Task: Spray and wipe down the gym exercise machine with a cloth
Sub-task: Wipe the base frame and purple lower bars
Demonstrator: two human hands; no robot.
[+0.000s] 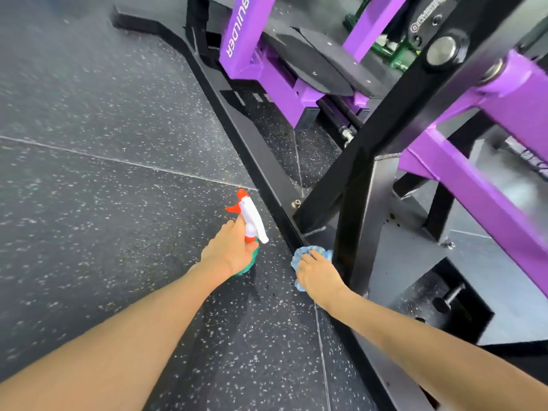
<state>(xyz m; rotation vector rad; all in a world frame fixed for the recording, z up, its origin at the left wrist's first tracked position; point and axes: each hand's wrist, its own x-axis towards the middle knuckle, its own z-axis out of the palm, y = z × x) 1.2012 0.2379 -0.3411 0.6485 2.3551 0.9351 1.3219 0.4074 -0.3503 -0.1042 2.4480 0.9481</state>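
Observation:
My left hand [229, 252] grips a spray bottle [251, 221] with a white and red trigger head and a green body, its nozzle pointing away over the floor. My right hand [317, 275] presses a light blue cloth [308, 251] against the black base rail [252, 137] of the gym machine, at the foot of a black upright post [358, 221]. The fingers lie spread over the cloth, which shows only at its edges. The machine has purple frame beams [474, 191] and a black padded seat [314, 63].
Black speckled rubber floor tiles [103, 203] fill the left and the foreground. A bolt [296, 203] sits on the base rail beside the post. A black knob pin [447, 298] sticks out at the lower right. Green equipment [391, 51] stands behind the machine.

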